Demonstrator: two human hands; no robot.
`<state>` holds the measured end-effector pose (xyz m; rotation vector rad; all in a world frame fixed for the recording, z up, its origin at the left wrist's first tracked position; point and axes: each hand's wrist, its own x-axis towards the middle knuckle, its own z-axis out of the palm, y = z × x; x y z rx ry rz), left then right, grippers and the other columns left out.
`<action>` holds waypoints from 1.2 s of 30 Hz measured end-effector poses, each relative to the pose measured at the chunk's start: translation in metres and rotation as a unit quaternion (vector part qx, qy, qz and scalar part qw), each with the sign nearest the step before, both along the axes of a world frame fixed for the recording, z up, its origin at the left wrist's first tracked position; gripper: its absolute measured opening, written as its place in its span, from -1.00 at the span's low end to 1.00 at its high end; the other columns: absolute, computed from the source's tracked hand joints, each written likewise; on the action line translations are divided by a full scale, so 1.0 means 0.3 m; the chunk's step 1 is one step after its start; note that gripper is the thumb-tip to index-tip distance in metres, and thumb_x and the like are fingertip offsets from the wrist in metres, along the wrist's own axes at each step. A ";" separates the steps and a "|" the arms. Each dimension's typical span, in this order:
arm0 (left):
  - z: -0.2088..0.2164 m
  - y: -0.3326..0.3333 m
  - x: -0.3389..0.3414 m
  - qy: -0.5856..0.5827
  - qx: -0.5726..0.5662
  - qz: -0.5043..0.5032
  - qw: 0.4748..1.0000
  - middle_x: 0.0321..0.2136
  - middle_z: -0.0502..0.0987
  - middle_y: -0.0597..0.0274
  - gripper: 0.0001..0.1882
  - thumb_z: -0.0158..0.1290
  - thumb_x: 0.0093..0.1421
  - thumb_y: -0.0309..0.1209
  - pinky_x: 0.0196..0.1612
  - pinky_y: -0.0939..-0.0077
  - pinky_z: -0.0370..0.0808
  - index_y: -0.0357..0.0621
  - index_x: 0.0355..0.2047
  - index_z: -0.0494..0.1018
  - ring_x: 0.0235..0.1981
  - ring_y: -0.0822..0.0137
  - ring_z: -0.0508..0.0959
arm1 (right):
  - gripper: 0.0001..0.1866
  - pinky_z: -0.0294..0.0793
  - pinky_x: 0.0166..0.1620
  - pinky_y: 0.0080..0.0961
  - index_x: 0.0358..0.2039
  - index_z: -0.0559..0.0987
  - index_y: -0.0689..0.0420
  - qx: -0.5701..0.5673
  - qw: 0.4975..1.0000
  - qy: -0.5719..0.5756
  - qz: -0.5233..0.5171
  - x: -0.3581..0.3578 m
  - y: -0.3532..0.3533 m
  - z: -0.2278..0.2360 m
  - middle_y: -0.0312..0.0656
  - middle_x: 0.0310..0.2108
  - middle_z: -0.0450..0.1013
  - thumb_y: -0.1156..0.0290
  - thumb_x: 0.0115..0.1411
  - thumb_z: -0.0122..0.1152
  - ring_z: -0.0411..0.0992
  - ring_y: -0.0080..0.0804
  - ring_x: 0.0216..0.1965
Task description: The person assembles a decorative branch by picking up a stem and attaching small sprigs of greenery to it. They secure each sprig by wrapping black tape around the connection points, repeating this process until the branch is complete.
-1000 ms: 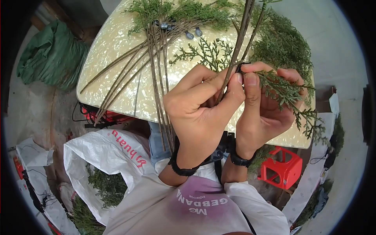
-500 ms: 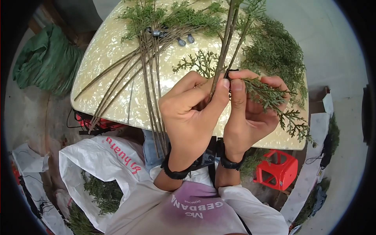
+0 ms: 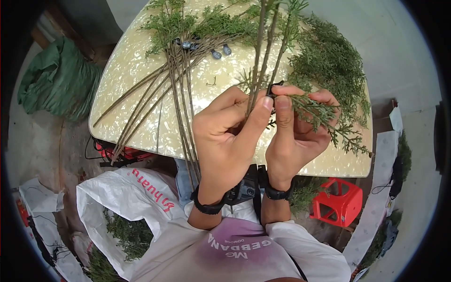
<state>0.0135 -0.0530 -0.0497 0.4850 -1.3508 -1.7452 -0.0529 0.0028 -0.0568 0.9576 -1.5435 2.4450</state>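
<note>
Above the table, several thin brown stems (image 3: 266, 56) stand nearly upright in my left hand (image 3: 223, 129), with its thumb and fingers closed round their lower ends. My right hand (image 3: 293, 145) pinches a green conifer sprig (image 3: 322, 116) between thumb and fingers, and the leafy end trails off to the right. Both thumbs meet where the sprig joins the stems. A small black strip (image 3: 276, 86) shows at that join, between the fingertips; its far end is hidden. Each wrist wears a black band.
Long leafy stems (image 3: 177, 113) lie across the left of the pale, glossy table (image 3: 211, 94), several overhanging its near edge. Small dark oval pieces (image 3: 216, 54) lie beside them. Loose greenery (image 3: 331, 56) is heaped right. Around stand a green sack (image 3: 58, 87), a white sack (image 3: 91, 197) and a red stool (image 3: 346, 202).
The held stems have fanned apart a little and stand more upright. My hands stay together at the join, and the sprig has shifted slightly. The whole view has moved a little.
</note>
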 end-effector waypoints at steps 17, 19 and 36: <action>0.040 0.025 0.033 0.012 0.097 -0.045 0.994 -0.51 0.47 0.34 -0.82 0.15 0.20 -0.52 -0.61 0.73 0.08 -0.40 -0.23 0.57 -0.60 0.72 0.26 | -0.28 0.54 -0.07 -0.47 0.12 0.21 0.27 -0.006 0.994 -0.107 -0.037 0.008 0.047 0.030 0.07 0.02 0.39 0.76 -0.02 0.36 0.56 -0.35 -0.21; 0.059 0.032 0.035 0.007 0.170 -0.045 0.984 -0.50 0.48 0.37 -0.81 0.17 0.18 -0.53 -0.63 0.75 0.07 -0.37 -0.20 0.57 -0.63 0.74 0.25 | -0.27 0.56 -0.07 -0.45 0.13 0.20 0.26 -0.008 0.994 -0.105 -0.033 0.010 0.041 0.052 0.08 0.08 0.33 0.78 -0.04 0.36 0.56 -0.33 -0.23; 0.045 0.072 0.020 -0.014 -0.064 0.052 0.996 -0.54 0.46 0.39 -0.83 0.20 0.12 -0.59 -0.64 0.77 0.07 -0.33 -0.25 0.60 -0.65 0.73 0.26 | -0.28 0.53 0.00 -0.44 0.09 0.25 0.21 0.005 0.996 -0.068 -0.052 0.008 0.090 0.056 -0.11 0.00 0.34 0.80 -0.07 0.37 0.44 -0.43 -0.08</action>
